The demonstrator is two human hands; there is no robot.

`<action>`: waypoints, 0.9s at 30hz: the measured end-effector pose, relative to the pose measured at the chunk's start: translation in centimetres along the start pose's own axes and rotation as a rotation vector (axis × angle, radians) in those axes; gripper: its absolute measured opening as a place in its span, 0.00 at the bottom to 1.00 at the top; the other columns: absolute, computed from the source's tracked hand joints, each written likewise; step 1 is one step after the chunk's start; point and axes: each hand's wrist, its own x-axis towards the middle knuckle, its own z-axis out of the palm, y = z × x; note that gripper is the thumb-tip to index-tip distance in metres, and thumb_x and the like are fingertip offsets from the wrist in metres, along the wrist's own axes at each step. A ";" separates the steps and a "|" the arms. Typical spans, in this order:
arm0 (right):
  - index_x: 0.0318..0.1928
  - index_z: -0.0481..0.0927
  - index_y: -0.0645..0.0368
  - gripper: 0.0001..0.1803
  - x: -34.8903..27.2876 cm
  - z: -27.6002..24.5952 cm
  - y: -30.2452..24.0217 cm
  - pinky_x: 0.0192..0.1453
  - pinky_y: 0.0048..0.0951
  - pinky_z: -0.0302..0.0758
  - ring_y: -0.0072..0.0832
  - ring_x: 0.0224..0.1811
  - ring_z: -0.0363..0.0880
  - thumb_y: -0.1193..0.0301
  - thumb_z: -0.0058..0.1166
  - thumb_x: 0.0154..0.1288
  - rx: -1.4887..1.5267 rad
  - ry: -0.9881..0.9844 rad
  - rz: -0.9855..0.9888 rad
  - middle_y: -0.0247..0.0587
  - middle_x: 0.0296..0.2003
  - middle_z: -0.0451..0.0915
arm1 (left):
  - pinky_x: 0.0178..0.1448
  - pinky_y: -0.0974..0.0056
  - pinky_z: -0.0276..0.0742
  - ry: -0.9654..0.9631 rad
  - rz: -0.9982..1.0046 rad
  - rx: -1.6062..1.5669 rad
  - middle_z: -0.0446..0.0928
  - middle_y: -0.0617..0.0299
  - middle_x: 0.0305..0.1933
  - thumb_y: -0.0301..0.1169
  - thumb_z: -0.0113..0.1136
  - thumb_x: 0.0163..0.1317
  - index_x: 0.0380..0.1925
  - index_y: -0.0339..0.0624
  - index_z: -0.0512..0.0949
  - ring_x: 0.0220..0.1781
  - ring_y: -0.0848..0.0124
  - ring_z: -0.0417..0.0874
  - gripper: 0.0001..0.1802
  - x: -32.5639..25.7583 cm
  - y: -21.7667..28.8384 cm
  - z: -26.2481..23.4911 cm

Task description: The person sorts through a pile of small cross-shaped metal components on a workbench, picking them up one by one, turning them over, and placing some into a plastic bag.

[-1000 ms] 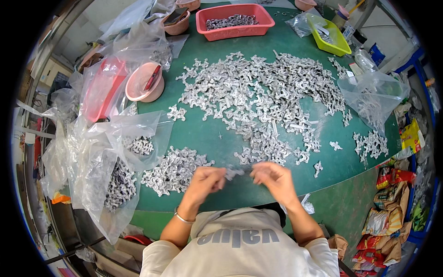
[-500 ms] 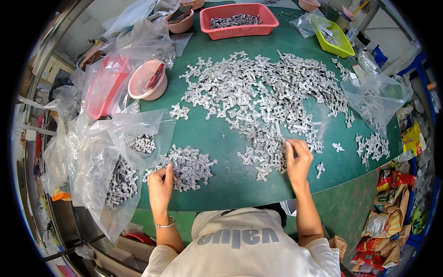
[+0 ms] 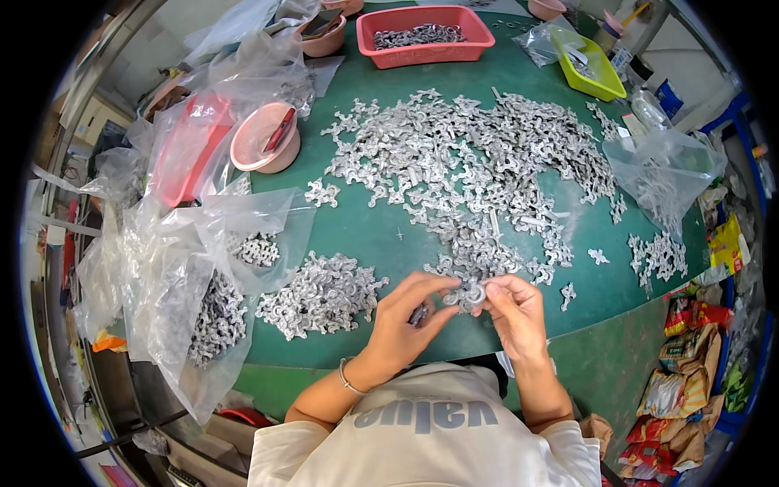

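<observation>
Close to the table's front edge, my left hand (image 3: pixel 402 323) and my right hand (image 3: pixel 521 313) meet at a small grey metal casting (image 3: pixel 466 297) with rounded lobes. The fingertips of both hands pinch it from either side. A second small dark metal piece (image 3: pixel 419 315) shows inside the curl of my left hand; its shape is partly hidden by the fingers. Just beyond my hands spreads a large heap of similar grey castings (image 3: pixel 462 166). To the left of my left hand lies a smaller heap of castings (image 3: pixel 320 294).
A pink basin (image 3: pixel 491 50) of metal parts stands far back, with a lime-green tray (image 3: pixel 580 69) to its right. At left are a pink bowl (image 3: pixel 253 158) with a red-handled tool (image 3: pixel 280 130) and clear plastic bags (image 3: pixel 158 300). Another clear bag (image 3: pixel 673 166) lies at right.
My left hand has left the smaller heap and moved right to meet my right hand. My right hand has come back nearer to me from the large heap. A casting is now between both hands.
</observation>
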 end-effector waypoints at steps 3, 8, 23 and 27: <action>0.36 0.76 0.67 0.05 -0.3 0.6 -0.3 0.35 0.26 0.74 0.26 0.28 0.77 0.78 0.51 0.61 -0.045 -0.009 -0.033 0.41 0.28 0.79 | 0.28 0.73 0.66 0.039 0.052 -0.002 0.76 0.60 0.30 0.18 0.65 0.44 0.33 0.37 0.80 0.22 0.77 0.71 0.13 -0.3 -0.2 0.3; 0.35 0.76 0.67 0.05 -0.7 0.8 -0.6 0.34 0.21 0.72 0.20 0.27 0.76 0.77 0.52 0.61 -0.301 0.009 -0.145 0.38 0.26 0.78 | 0.28 0.73 0.68 -0.046 -0.134 -0.116 0.77 0.62 0.26 0.23 0.63 0.51 0.31 0.36 0.80 0.24 0.77 0.73 0.06 -0.2 -0.3 -0.2; 0.31 0.74 0.66 0.05 -0.9 1.1 -0.8 0.32 0.17 0.69 0.17 0.27 0.73 0.75 0.52 0.61 -0.292 0.028 -0.200 0.34 0.25 0.76 | 0.19 0.79 0.55 -0.196 -0.619 -0.659 0.74 0.66 0.21 0.32 0.59 0.58 0.29 0.36 0.79 0.18 0.85 0.65 0.09 -0.3 -0.4 -0.4; 0.31 0.74 0.65 0.05 -1.0 1.0 -0.9 0.32 0.17 0.68 0.16 0.27 0.73 0.75 0.52 0.62 -0.341 0.034 -0.215 0.33 0.25 0.76 | 0.18 0.79 0.53 -0.241 -0.683 -0.780 0.74 0.64 0.23 0.36 0.55 0.61 0.30 0.35 0.78 0.18 0.84 0.65 0.13 -0.5 -1.0 -0.3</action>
